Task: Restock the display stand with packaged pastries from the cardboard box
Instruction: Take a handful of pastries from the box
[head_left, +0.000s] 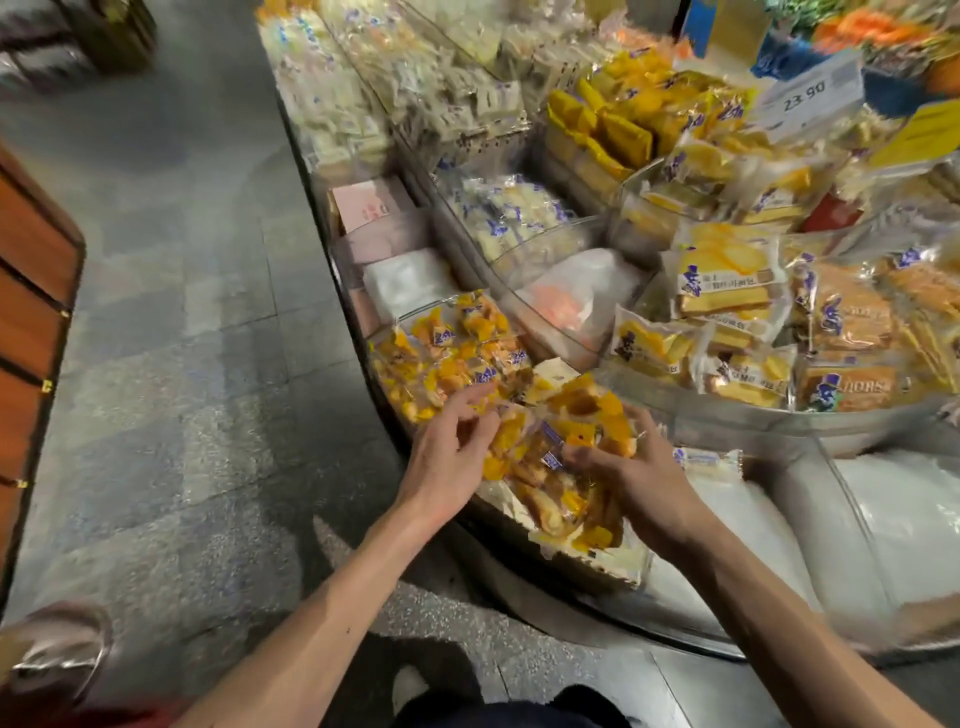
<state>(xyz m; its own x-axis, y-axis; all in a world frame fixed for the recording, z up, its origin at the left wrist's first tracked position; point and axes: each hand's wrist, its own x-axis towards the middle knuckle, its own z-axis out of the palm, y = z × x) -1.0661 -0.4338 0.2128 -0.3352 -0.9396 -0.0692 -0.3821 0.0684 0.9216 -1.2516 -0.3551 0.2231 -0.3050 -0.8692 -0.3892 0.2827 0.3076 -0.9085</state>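
A heap of yellow-and-clear packaged pastries (566, 478) fills a compartment at the front edge of the curved display stand (691, 410). My left hand (452, 452) sits at the heap's left side with its fingers curled around the edge of one packet. Over the right side of the heap, my right hand (634, 467) has its fingers bent onto the packets and grips them. More of the same yellow packets (452, 348) lie in the compartment just behind. No cardboard box is in view.
Clear-walled compartments hold white-wrapped pastries (514, 218), sliced cake packs (727, 280) and brown packs (852, 384). A price card reading 23.90 (810, 96) stands at the top right. Grey tiled floor (171, 364) runs along the left, with a wooden fixture (31, 291) at its edge.
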